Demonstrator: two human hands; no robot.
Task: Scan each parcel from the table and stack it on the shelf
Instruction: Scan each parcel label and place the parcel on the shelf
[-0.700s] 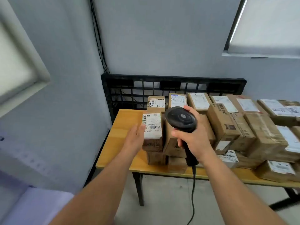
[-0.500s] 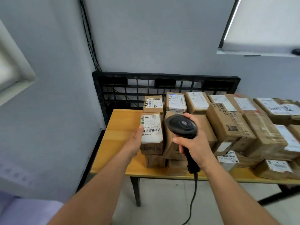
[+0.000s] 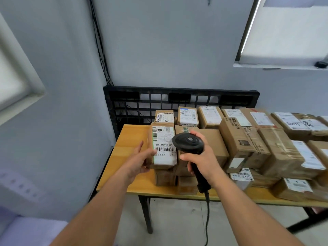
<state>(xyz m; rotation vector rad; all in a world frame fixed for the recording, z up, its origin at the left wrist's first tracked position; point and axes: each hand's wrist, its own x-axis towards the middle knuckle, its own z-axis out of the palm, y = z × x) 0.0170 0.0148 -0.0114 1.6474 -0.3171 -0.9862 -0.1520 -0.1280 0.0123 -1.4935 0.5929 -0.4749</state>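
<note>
In the head view the left hand [image 3: 140, 162] grips the left side of a brown parcel [image 3: 164, 148], thumb on its white barcode label and fingers curled round the near lower corner. The parcel is on top of the left end of the boxes [image 3: 276, 151] piled on the table [image 3: 131, 139]. The right hand [image 3: 204, 160] has its fingers wrapped round the handle of a black scanner [image 3: 188, 143], whose head is just right of the label, and a black pallet [image 3: 177, 96] stands against the far wall
</note>
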